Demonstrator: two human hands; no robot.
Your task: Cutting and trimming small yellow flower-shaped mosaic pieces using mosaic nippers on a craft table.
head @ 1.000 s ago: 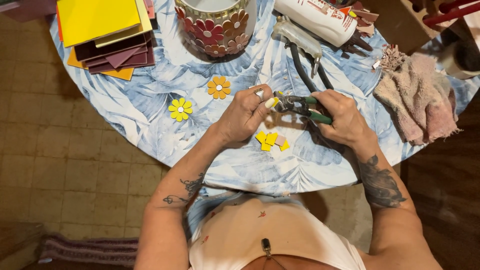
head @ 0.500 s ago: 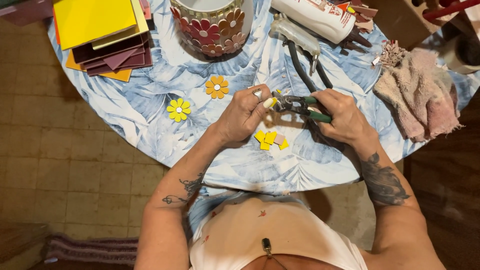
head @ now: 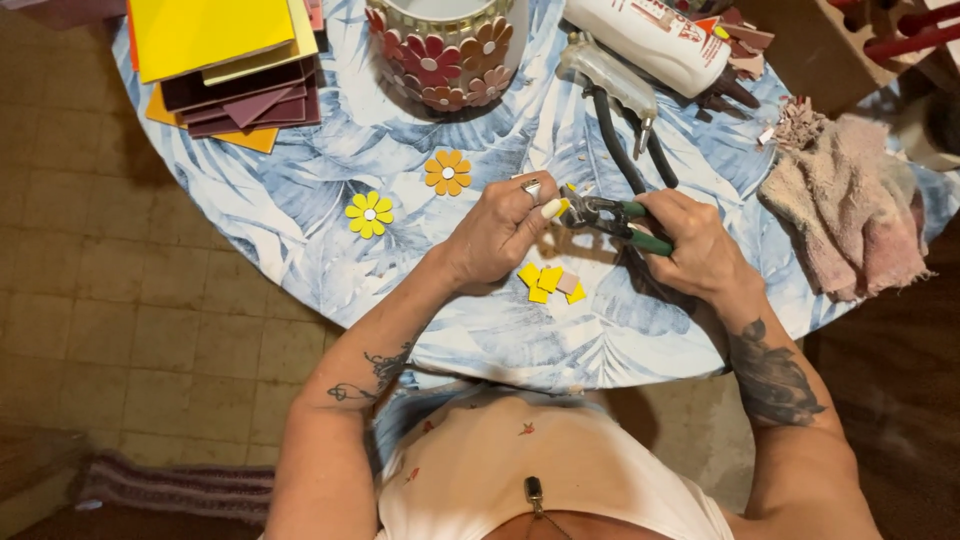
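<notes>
Hands unchanged since earlier frame, little movement. Right hand (head: 700, 250) fist-wrapped on green-handled nippers (head: 615, 222), centre frame. Left hand (head: 500, 232) pinches small yellow tile piece (head: 561, 208) at nipper tip. Yellow cut pieces (head: 548, 283) lie below on tablecloth (head: 300, 210).

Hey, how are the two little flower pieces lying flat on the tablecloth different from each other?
The yellow flower has a white centre; the orange flower has an orange one. The yellow flower lies farther from the left hand; the orange flower lies nearer the decorated pot. Both are flat daisy shapes, untouched.
</notes>
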